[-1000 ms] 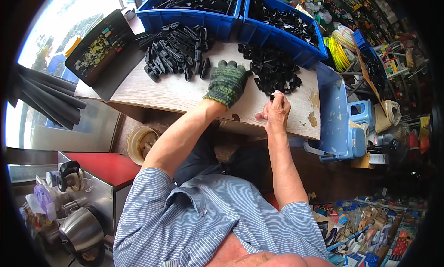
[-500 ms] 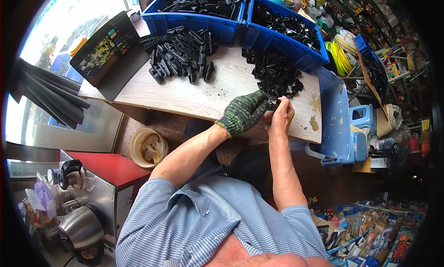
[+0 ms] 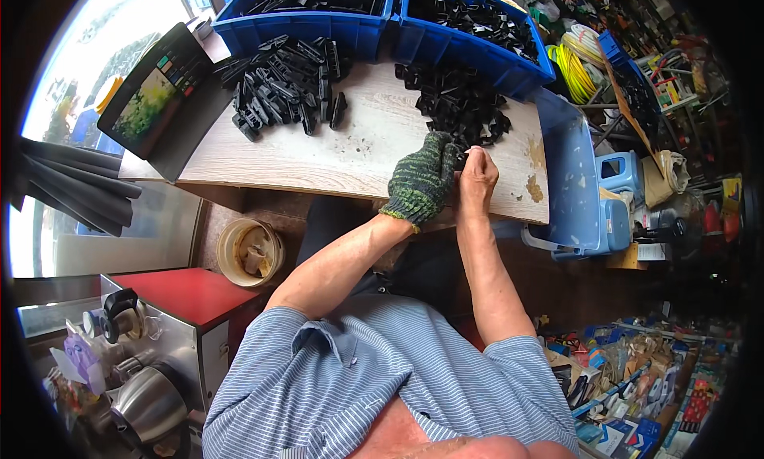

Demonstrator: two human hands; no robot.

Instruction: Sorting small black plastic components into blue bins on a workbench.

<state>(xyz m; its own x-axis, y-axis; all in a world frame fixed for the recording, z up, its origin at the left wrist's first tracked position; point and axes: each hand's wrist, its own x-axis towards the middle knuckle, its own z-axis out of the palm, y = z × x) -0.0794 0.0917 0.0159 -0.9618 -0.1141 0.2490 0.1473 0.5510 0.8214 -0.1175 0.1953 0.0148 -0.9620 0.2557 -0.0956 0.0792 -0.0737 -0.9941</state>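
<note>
My left hand (image 3: 423,179) wears a dark green and black knit glove, its fingers curled in. Against it, my bare right hand (image 3: 477,178) is closed with the thumb pointing up and away from me. Between the two hands a bit of a small black plastic part (image 3: 461,155) shows; most of it is hidden by the fingers. Just beyond my hands lies a loose pile of small black plastic parts (image 3: 458,101). Further left on the wooden table (image 3: 370,145) sits another pile, of longer black plastic pieces (image 3: 278,89).
Two blue bins (image 3: 306,36) (image 3: 469,57) full of black parts line the table's far side. A tablet (image 3: 147,109) on a dark cover stands at the left. Below are a round bucket (image 3: 251,252) and a red-topped cabinet (image 3: 191,292). A blue tub (image 3: 561,176) adjoins the right edge.
My gloved left hand has turned more upright and stays pressed near my right hand. My right hand's grip has shifted slightly. The whole view has moved a little, and the tablet's picture differs.
</note>
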